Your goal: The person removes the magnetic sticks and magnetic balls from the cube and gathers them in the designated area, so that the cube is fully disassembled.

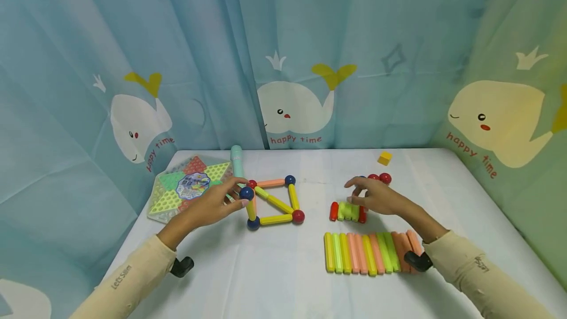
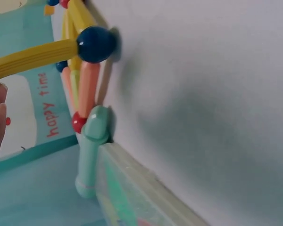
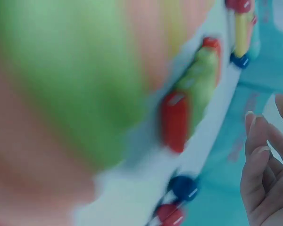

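My left hand [image 1: 211,206] pinches a blue ball [image 1: 246,193] between thumb and fingers. That ball tops an upright yellow rod [image 2: 35,57], which rises from another blue ball [image 2: 96,44] on the table. The lower ball is a corner of a flat frame of yellow and salmon rods, with a yellow-green diagonal rod [image 1: 275,201] and a red ball [image 1: 299,216] at one corner. To the right, my right hand [image 1: 376,196] hovers above short green and red rods [image 1: 334,211], its fingers loosely bent and holding nothing [image 3: 269,174].
A row of long coloured rods [image 1: 354,253] lies in front of the short ones. Red balls [image 1: 385,178] and a yellow cube [image 1: 384,158] are behind my right hand. At left are a clear-cased star game board [image 1: 168,206] and a teal cylinder [image 1: 236,161]. Curtains [image 1: 212,63] enclose the table.
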Demonstrator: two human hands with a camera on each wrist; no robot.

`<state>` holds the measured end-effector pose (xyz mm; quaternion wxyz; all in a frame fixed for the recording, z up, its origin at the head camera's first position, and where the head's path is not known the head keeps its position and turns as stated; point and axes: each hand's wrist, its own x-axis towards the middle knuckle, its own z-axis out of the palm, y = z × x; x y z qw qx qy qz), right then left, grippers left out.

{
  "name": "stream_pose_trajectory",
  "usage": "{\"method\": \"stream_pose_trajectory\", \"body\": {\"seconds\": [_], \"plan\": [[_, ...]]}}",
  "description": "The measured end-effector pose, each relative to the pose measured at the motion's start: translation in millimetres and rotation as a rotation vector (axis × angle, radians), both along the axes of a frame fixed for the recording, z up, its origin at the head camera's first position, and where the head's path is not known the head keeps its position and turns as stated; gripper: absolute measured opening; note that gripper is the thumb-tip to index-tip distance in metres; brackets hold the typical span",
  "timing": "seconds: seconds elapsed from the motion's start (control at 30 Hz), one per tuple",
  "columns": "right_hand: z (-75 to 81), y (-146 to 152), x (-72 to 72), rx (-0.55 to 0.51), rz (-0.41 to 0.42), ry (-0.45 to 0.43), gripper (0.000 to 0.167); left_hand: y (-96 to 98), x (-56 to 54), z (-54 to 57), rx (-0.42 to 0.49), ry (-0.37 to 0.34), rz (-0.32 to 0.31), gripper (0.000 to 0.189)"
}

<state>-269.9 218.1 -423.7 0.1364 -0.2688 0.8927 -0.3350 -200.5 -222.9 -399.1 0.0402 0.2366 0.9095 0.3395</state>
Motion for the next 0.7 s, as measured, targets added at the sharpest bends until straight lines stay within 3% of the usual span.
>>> {"method": "stream_pose_trajectory", "body": {"seconds": [0.1,0.2,0.37,0.53,0.7], "plan": [[9.6,-27.7,1.1,-0.007,0.033,-0.023,0.039,-0.6,-0.8,-9.1,0.007,-0.034,-0.003,0.055],[17.3,-58.7,1.8,-0.058,0.071,-0.072,0.038,-0.8,-3.4,-20.5,0.005,-0.058,-0.029,0.045],[24.9,-116.0,2.2,-0.151,0.172,-0.08,0.031,-3.1,-9.3,-40.9,-0.008,-0.093,-0.049,0.029],[26.4,-162.9,5.1,-0.242,0.273,-0.042,0.034,-1.4,-15.9,-58.3,0.009,-0.144,-0.084,0.028],[24.9,-196.1,8.0,-0.302,0.342,0.013,0.046,-1.8,-18.4,-69.5,0.036,-0.142,-0.107,0.032]]}}
